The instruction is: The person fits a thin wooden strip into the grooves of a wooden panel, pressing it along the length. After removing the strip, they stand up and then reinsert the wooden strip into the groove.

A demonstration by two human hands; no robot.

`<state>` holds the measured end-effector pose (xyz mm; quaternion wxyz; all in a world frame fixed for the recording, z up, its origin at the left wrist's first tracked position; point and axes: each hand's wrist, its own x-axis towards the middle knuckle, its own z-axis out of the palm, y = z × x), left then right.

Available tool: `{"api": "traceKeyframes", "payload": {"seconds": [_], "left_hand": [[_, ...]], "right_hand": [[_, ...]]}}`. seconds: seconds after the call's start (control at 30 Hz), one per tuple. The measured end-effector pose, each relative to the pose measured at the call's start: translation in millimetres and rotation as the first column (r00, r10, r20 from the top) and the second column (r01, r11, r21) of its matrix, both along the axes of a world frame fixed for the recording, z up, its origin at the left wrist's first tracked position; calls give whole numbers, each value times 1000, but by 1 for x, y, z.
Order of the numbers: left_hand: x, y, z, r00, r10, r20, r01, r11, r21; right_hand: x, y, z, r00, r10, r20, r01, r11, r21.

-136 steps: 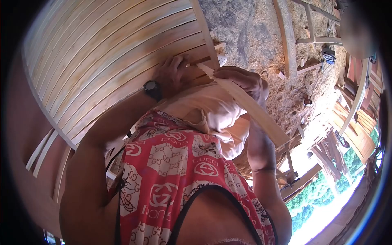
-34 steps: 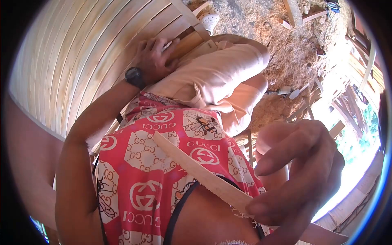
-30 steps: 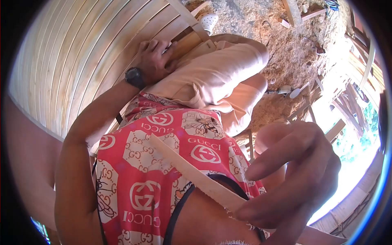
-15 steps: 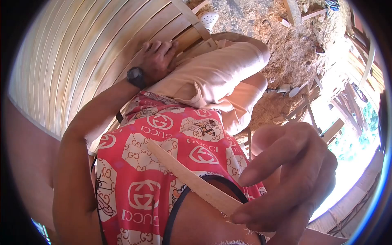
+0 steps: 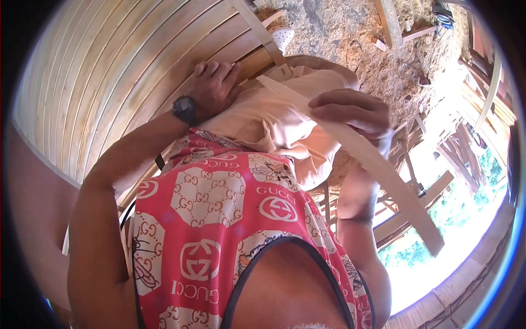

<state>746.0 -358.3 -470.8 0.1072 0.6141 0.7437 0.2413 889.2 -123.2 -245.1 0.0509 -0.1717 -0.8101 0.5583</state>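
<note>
My right hand (image 5: 356,115) pinches a long, thin wooden strip (image 5: 386,175) between thumb and fingers. Slanting across the view, the strip has its far end over my thigh and its wider end at the lower right. My left hand (image 5: 215,85), with a dark watch (image 5: 184,109) on the wrist, rests beside my thigh on the slatted wooden bench (image 5: 137,66). Its fingers are loosely bent and slightly apart, and nothing shows in them. Part of its palm side is hidden.
Beige shorts (image 5: 257,118) cover my legs. A white clog (image 5: 282,37) stands by the bench edge. Wood offcuts (image 5: 389,22) lie on the dusty ground (image 5: 372,60). More timber pieces (image 5: 466,148) are piled at the right.
My right hand has moved up and away from my chest with the wooden strip, which now lies over my thigh. My left hand stays on the bench.
</note>
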Motion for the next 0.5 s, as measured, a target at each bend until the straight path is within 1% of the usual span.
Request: {"api": "traceKeyframes", "payload": {"seconds": [0.03, 0.07, 0.13, 0.17, 0.23, 0.27, 0.33, 0.43, 0.5], "left_hand": [[0, 1, -1, 1000, 3, -6, -3, 1000, 2], [0, 0, -1, 1000, -4, 1, 4, 1000, 0], [0, 0, -1, 1000, -11, -1, 11, 1000, -1], [1, 1, 0, 1000, -4, 5, 4, 1000, 5], [0, 4, 0, 1000, -1, 7, 1, 1000, 18], [0, 4, 1, 1000, 2, 4, -2, 1000, 8], [0, 4, 4, 1000, 5, -2, -5, 1000, -4], [-2, 4, 7, 1000, 19, -10, -19, 1000, -8], [-2, 4, 8, 1000, 4, -6, -5, 999, -35]], "right_hand": [[6, 7, -7, 996, 75, 55, -75, 997, 3], [9, 11, -15, 996, 78, 54, -78, 997, 2], [13, 17, -31, 985, 175, 10, -175, 979, 102], [12, 19, -37, 985, 172, 8, -172, 980, 103], [10, 24, -45, 950, 311, -32, -293, 921, 257], [9, 25, -45, 950, 310, -33, -291, 921, 259], [9, 26, -45, 960, 279, 27, -280, 945, 171], [11, 25, -45, 959, 283, 13, -282, 950, 135], [10, 24, -58, 956, 291, -20, -285, 947, 151]]}}
